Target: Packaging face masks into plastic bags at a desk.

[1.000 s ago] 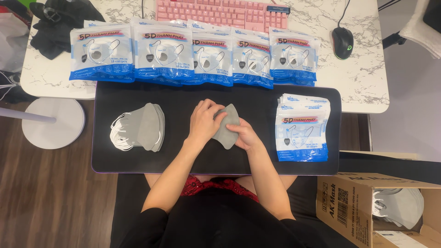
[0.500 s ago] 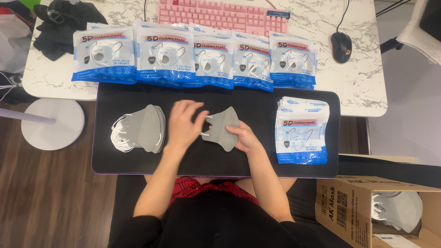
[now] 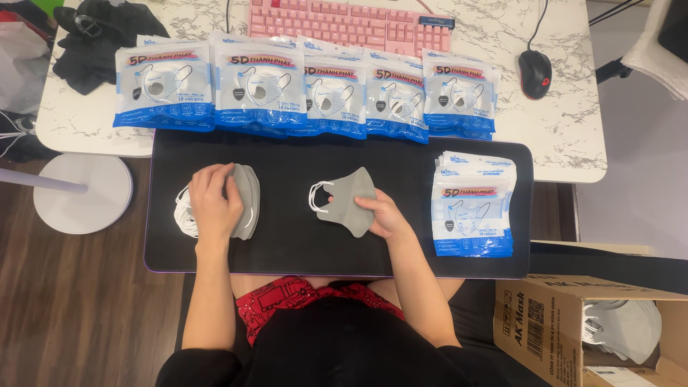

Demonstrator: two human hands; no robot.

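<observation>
The left hand [image 3: 213,201] lies spread on the mask stack [image 3: 244,202] on the black mat [image 3: 287,236]. The right hand [image 3: 383,215] pinches a grey mask [image 3: 347,201] mid-mat, beside the pouch pile [image 3: 473,211].

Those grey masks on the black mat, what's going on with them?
A person sits at a black mat. The left hand rests on a stack of grey masks, while the right hand holds a single grey mask flat on the mat. Sealed mask packets line the white table, with another packet pile on the right.
</observation>
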